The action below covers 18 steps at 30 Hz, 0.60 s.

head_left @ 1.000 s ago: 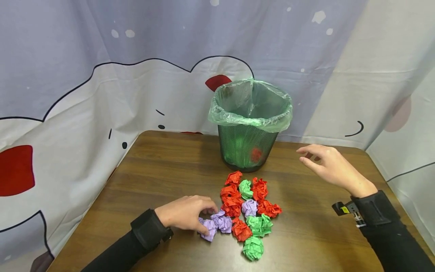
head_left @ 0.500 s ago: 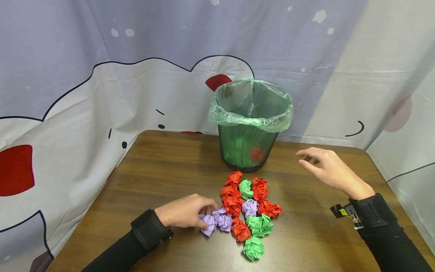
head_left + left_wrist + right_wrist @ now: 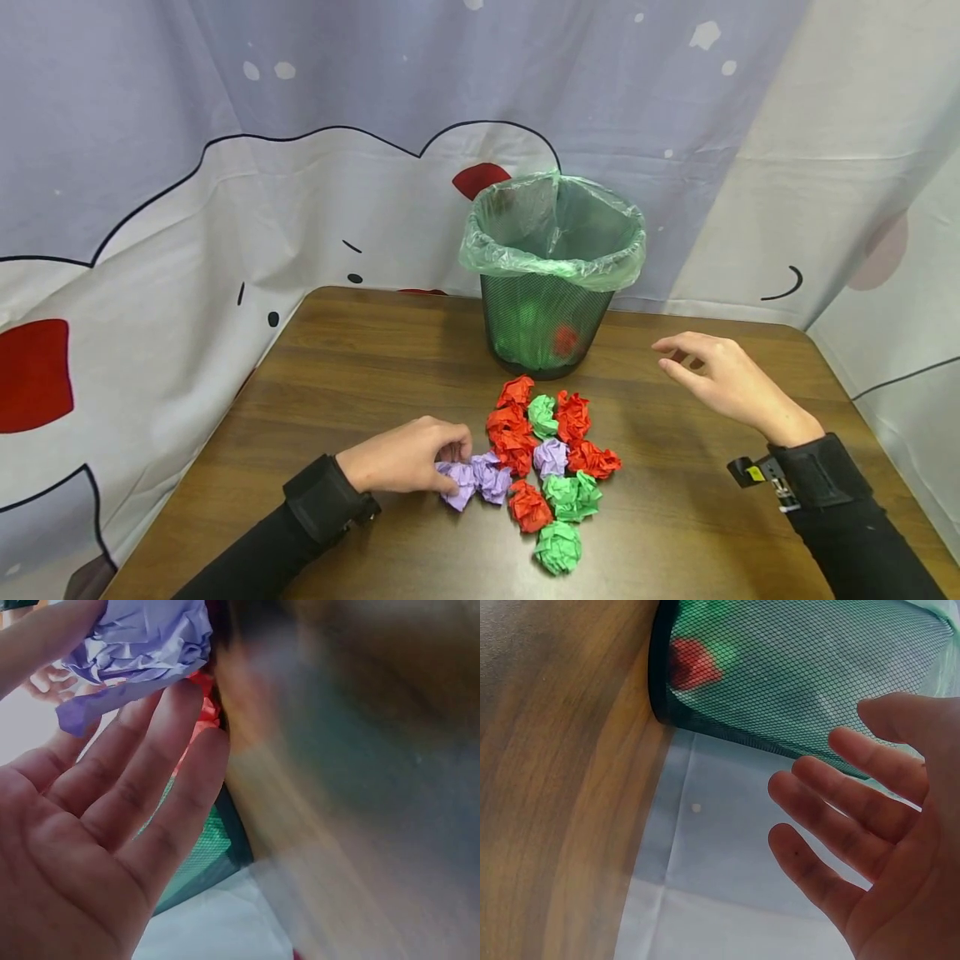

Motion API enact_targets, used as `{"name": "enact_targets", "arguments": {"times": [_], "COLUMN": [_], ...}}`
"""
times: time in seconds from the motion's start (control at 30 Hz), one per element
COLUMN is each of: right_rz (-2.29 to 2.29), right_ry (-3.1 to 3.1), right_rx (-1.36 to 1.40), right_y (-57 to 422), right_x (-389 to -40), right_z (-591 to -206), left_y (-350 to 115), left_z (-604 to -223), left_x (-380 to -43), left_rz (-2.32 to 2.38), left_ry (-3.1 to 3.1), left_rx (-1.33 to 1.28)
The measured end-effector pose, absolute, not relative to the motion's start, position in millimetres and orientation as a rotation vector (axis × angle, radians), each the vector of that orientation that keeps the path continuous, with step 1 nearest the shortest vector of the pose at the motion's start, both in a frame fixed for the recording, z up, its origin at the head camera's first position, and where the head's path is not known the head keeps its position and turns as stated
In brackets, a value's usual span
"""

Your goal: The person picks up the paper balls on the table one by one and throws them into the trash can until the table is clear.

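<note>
In the head view my left hand [image 3: 405, 455] is at the left of a cluster of crumpled paper balls. Its thumb and fingers pinch a purple paper ball [image 3: 459, 485]. The left wrist view shows that crumpled ball [image 3: 146, 641] between the thumb and the fingertips. A second purple ball [image 3: 491, 478] lies right beside it. My right hand [image 3: 731, 381] hovers over the table's right side, to the right of the wastebasket [image 3: 543, 325]. In the right wrist view its fingers [image 3: 832, 810] are loosely bent, and nothing is held.
Several red paper balls [image 3: 513, 450], green ones [image 3: 558, 547] and another purple one [image 3: 551, 459] lie in front of the mesh basket. A green plastic bag [image 3: 555, 268] lines it, with red and green showing through. A patterned curtain [image 3: 360, 67] hangs behind the wooden table [image 3: 360, 350].
My left hand has shifted slightly up and left in the head view, and the pinched purple ball has moved up with it. The right hand has dropped slightly.
</note>
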State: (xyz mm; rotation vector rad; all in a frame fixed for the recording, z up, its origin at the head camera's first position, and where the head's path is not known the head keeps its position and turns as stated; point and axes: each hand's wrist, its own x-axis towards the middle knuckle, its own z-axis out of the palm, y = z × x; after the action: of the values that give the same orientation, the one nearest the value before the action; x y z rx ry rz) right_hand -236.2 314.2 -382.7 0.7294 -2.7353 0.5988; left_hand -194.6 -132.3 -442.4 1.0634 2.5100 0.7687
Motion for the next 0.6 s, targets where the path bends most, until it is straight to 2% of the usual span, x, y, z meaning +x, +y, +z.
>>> {"name": "enact_targets", "arguments": {"times": [0.6], "right_rz": [0.625], "right_ry": [-2.746], "right_rx": [0.733], "right_y": [316.2], "right_x": [-234.8], "right_z": [-390.4], "left_y": [-135.9], "left_z": [-424.3], "left_x": [-200.7], "left_rz": [0.830], "left_ry": [2.488], "left_rx": [1.183]}}
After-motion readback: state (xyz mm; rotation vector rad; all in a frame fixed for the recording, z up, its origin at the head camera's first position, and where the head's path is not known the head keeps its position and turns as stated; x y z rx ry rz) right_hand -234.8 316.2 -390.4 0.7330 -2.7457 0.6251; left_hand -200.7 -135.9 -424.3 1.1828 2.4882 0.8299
